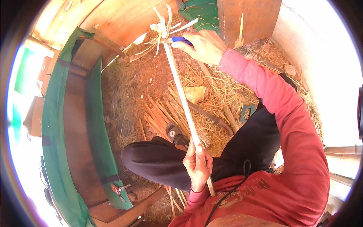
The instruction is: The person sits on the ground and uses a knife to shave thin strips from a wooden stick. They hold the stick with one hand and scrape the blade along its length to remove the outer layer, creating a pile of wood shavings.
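A long pale wooden stick (180,83) slants from my lap up to the far side, its far end frayed into several curled shavings (161,26). My left hand (198,163) is closed round the stick near its lower end, close to my body. Out at the far end, my right hand (206,46) grips the blue handle of a knife (182,40). The knife's blade lies across the stick just below the curls, touching the wood. My right arm is stretched out in a red sleeve.
Split wood strips (162,113) lie on the straw-strewn ground between my legs, beside a yellowish block (195,94) and a dark stick (211,119). A green-edged wooden trough (75,132) stands at left. Wooden boards (117,19) rise at the back; a pale wall (321,49) stands at right.
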Motion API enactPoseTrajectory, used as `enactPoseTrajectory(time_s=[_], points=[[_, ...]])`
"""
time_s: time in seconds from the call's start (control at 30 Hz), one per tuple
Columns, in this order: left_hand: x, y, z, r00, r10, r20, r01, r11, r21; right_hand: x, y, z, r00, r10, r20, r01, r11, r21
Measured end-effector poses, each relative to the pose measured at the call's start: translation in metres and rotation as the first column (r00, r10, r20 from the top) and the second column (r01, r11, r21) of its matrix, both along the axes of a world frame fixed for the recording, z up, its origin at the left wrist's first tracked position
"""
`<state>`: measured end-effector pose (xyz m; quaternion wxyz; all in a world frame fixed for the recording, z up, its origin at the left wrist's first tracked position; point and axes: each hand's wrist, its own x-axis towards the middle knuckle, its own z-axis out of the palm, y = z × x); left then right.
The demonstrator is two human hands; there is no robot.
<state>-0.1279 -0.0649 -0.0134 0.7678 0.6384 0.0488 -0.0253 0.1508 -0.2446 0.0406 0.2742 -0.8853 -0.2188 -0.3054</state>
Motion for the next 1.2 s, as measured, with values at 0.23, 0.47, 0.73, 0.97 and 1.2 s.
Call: enactPoseTrajectory(time_s=[0.23, 0.47, 0.73, 0.97, 1.2], points=[[0.013, 0.013, -0.004, 0.995, -0.073, 0.072, 0.089, 0.962, -0.258, -0.004, 0.001, -0.004, 0.641, 0.587, -0.495, -0.370, 0.801, 0.471], [0.027, 0.022, 0.002, 0.988, -0.151, 0.030, 0.148, 0.874, -0.463, -0.044, 0.004, 0.014, 0.897, 0.415, -0.153, -0.402, 0.909, 0.112], [0.030, 0.022, 0.003, 0.996, -0.090, -0.004, 0.081, 0.920, -0.383, -0.044, 0.003, 0.012, 0.980, -0.118, -0.158, 0.039, 0.901, -0.431], [0.032, 0.016, 0.004, 1.000, 0.008, 0.016, -0.004, 0.976, -0.216, -0.034, -0.012, 0.012, 0.957, 0.041, -0.286, -0.084, 0.986, -0.140], [0.033, 0.014, 0.014, 1.000, 0.000, -0.011, -0.002, 0.976, -0.220, -0.068, 0.014, -0.004, 0.809, 0.565, -0.160, -0.587, 0.788, -0.186]])
